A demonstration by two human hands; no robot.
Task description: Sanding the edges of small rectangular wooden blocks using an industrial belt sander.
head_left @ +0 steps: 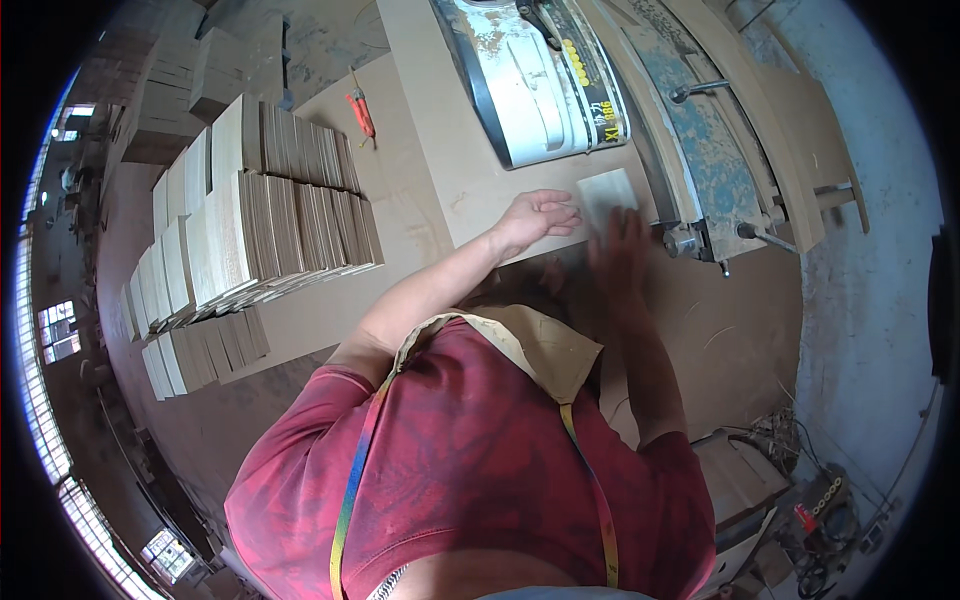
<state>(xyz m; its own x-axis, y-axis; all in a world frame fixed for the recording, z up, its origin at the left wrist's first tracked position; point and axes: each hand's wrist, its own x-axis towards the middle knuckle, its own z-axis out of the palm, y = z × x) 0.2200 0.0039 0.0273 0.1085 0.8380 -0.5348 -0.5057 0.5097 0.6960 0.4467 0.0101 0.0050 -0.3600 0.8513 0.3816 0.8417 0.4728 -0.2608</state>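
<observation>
A small pale square wooden tile (pixel 606 194) lies flat on the light board table (pixel 420 160), right beside a white and blue machine (pixel 540 80). My left hand (pixel 538 216) rests flat on the board with its fingers stretched toward the tile's left edge, holding nothing. My right hand (pixel 620 255) is blurred by motion and lies over the tile's lower right corner. Its grip is not clear. My red shirt and tan apron fill the lower middle.
Several rows of stacked wooden tiles (pixel 270 220) stand on the table's left part, with more stacks (pixel 200 355) nearer the edge. A red-handled tool (pixel 362 112) lies behind them. Metal levers and knobs (pixel 690 240) stick out of the machine at right. Cables and clutter (pixel 820 510) lie lower right.
</observation>
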